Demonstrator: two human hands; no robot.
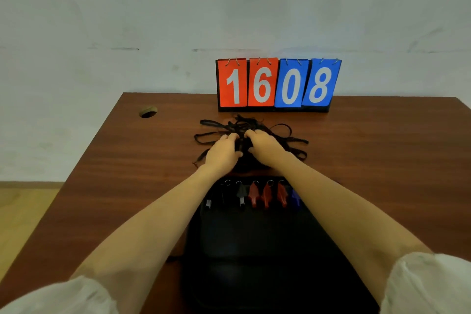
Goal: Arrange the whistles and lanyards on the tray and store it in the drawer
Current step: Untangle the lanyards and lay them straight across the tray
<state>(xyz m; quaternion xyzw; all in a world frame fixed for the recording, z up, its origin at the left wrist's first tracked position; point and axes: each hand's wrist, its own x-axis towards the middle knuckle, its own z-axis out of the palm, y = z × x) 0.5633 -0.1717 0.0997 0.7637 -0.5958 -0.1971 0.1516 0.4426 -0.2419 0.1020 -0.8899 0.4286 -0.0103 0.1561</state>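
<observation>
A black tray (pixel 257 245) lies on the brown desk close to me. Along its far edge several whistles stand in a row: black ones (pixel 240 194) at the left, red ones (pixel 266 195) in the middle, a blue one (pixel 295 197) at the right. Beyond the tray a tangled heap of black lanyards (pixel 277 129) is spread on the desk. My left hand (pixel 223 151) and my right hand (pixel 265 144) both rest on the heap's middle, fingers curled into the cords and pinching them. The heap's centre is hidden under my hands.
A flip scoreboard (pixel 277 84) reading 1608 stands at the desk's back edge against the wall. A round cable hole (pixel 148 111) sits at the desk's (pixel 127 173) far left. The desk's left edge drops to a light floor. No drawer is in view.
</observation>
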